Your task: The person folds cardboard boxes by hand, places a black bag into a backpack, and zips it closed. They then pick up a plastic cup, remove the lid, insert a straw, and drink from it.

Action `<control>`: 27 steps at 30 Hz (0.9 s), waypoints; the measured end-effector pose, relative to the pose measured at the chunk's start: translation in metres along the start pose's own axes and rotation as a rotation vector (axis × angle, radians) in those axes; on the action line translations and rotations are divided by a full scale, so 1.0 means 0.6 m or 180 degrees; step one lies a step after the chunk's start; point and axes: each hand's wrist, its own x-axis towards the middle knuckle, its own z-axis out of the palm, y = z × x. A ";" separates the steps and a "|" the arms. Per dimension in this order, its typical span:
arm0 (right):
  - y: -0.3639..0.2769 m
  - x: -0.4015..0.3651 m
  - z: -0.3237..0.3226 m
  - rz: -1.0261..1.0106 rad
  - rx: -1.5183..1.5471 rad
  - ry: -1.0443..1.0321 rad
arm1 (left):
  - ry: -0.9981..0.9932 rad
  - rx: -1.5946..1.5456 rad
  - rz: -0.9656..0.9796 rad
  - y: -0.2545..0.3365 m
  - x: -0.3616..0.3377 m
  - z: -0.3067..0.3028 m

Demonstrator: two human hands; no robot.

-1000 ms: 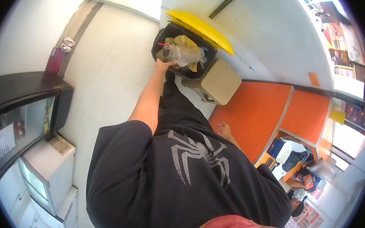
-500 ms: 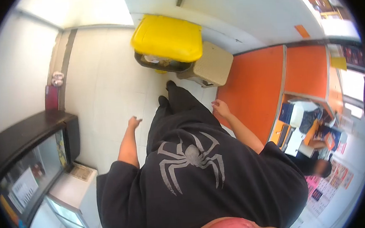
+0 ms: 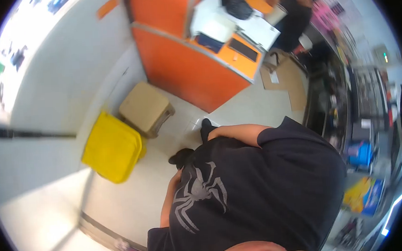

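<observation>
My left hand (image 3: 177,176) is at the front of my black T-shirt (image 3: 264,186), which has a grey spider print. Its fingers are mostly hidden against the dark clothing. Partly covered by the shirt, my right hand (image 3: 214,133) is low in front of me, close to one dark shoe (image 3: 206,126). Nothing can be made out in either hand. Ahead on the left stands a bin with a yellow lid (image 3: 111,148), its contents out of sight. A beige plastic stool (image 3: 145,106) stands right beside it, nearer the orange counter.
The orange counter (image 3: 183,69) runs ahead, with papers and a black bag (image 3: 236,3) on top. Behind it a person in black (image 3: 295,21) stands near flat cardboard (image 3: 283,81) on the floor. Shelves with a blue container (image 3: 360,153) line the right side.
My view has turned to the right, so the bin and stool now appear further left. Both hands have come in closer to my body. The bin's contents no longer show under the lid.
</observation>
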 end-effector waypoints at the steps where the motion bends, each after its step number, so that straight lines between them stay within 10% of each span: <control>1: -0.022 -0.096 0.015 0.0054 0.0081 0.0400 | -0.0078 0.0299 -0.0007 0.027 0.024 -0.014; 4: -0.026 -0.283 0.050 0.0214 0.0458 0.1399 | -0.0132 0.1083 0.0109 0.140 0.105 -0.037; 12: 0.283 -0.306 0.035 -0.0908 0.1330 0.3004 | 0.0671 0.1854 0.1419 0.550 0.201 0.071; 18: 0.421 -0.283 0.245 0.1437 0.2015 0.3908 | 0.0262 0.3439 0.1641 0.701 0.262 0.148; 22: 0.412 -0.186 0.461 0.1715 0.2273 0.3344 | -0.0340 0.4075 0.2116 0.791 0.210 0.287; 24: 0.328 -0.176 0.542 0.2041 0.4534 0.3282 | -0.0771 0.4448 0.3095 0.830 0.184 0.357; 27: 0.175 -0.144 0.629 0.2021 0.4964 0.3626 | -0.1044 0.4039 0.3323 0.858 0.202 0.425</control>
